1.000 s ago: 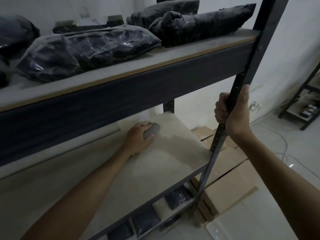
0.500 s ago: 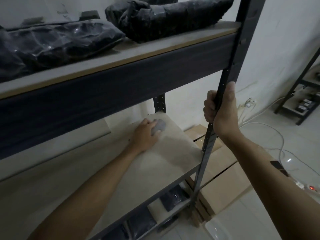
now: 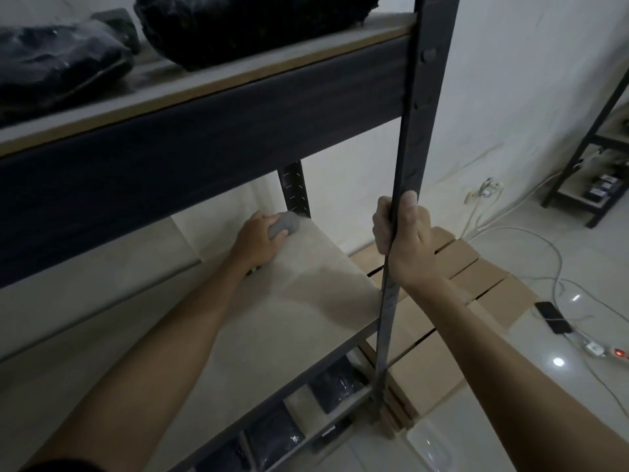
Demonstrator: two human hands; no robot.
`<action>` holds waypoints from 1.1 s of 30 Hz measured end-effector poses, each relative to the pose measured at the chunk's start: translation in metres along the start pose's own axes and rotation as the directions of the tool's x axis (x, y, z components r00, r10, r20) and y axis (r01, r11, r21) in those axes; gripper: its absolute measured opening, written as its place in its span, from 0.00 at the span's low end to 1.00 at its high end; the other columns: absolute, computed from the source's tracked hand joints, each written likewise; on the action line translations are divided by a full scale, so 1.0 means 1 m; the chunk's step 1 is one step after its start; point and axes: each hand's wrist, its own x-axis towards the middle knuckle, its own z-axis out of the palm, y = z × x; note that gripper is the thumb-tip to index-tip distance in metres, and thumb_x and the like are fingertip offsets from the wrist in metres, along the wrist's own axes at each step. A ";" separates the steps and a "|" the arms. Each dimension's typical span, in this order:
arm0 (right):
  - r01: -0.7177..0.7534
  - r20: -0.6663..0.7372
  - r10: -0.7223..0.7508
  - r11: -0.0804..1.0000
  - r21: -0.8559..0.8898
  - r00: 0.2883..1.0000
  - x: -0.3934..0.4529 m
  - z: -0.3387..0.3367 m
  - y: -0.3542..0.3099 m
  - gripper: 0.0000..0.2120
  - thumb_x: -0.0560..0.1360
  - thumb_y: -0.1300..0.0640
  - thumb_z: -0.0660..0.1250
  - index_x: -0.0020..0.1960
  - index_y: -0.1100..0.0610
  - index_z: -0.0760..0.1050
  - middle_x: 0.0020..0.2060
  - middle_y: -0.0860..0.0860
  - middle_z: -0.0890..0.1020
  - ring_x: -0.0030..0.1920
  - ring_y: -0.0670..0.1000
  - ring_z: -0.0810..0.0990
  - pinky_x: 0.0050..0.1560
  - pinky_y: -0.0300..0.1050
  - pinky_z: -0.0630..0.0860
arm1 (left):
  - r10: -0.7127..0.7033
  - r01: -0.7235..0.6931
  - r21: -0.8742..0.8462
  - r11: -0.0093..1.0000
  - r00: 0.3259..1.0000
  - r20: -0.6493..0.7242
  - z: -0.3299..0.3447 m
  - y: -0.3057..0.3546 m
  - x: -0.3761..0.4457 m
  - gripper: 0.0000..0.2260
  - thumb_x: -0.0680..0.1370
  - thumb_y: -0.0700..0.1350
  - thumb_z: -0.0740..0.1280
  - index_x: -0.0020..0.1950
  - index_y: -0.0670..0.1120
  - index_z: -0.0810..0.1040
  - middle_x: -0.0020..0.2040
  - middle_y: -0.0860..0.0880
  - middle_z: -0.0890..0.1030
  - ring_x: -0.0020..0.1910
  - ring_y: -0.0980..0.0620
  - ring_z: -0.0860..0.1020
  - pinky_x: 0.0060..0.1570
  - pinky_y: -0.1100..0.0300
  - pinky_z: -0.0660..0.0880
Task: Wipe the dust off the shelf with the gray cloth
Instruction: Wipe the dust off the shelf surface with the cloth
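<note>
left hand (image 3: 256,240): curled round cloth (image 3: 284,225), pressed on shelf (image 3: 289,301) far corner
right hand (image 3: 403,238): wrapped round post (image 3: 413,131)

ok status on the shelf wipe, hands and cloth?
Left hand grips gray cloth, pressed on shelf at back right corner. Right hand grips front upright. Nothing blocking the cloth.

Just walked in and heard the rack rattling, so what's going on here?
A person is dusting the rack's middle shelf. The left hand grips a balled-up gray cloth pressed on the board near its back right corner, by the rear post. The right hand grips the front upright. Black plastic-wrapped bundles sit on the shelf above.
</note>
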 end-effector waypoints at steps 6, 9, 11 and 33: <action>0.014 -0.012 -0.014 0.999 0.033 1.000 0.001 -0.001 0.008 0.45 0.72 0.21 0.51 0.29 0.66 0.59 0.24 0.53 0.60 0.25 0.51 0.57 0.28 0.52 0.54 | 0.201 -0.199 -0.037 0.979 0.976 0.080 0.020 0.033 -0.033 0.22 0.78 0.49 0.70 0.71 0.44 0.75 0.61 0.43 0.79 0.58 0.45 0.78 0.61 0.57 0.74; 0.019 -0.008 -0.019 1.000 0.016 1.000 0.002 -0.002 0.010 0.46 0.72 0.20 0.50 0.30 0.66 0.59 0.25 0.51 0.61 0.25 0.51 0.57 0.30 0.49 0.54 | 0.345 -0.337 -0.076 0.938 0.927 0.147 0.015 0.041 -0.032 0.20 0.77 0.47 0.72 0.68 0.43 0.78 0.55 0.45 0.80 0.52 0.53 0.77 0.56 0.62 0.75; 0.021 -0.009 -0.021 1.000 -0.003 1.000 0.004 -0.002 0.012 0.47 0.72 0.20 0.49 0.30 0.67 0.59 0.25 0.53 0.61 0.26 0.51 0.57 0.29 0.50 0.54 | 0.318 -0.314 -0.063 0.947 0.945 0.073 0.003 0.038 -0.009 0.18 0.77 0.46 0.72 0.66 0.42 0.79 0.54 0.45 0.79 0.51 0.52 0.77 0.56 0.60 0.75; 0.026 0.014 -0.026 0.999 0.047 1.000 0.005 -0.001 0.013 0.45 0.71 0.20 0.51 0.30 0.66 0.58 0.25 0.54 0.60 0.26 0.51 0.56 0.29 0.51 0.54 | 0.345 -0.330 -0.232 0.915 0.938 0.025 0.005 0.041 0.025 0.18 0.73 0.44 0.77 0.61 0.41 0.83 0.52 0.47 0.83 0.51 0.50 0.82 0.52 0.60 0.78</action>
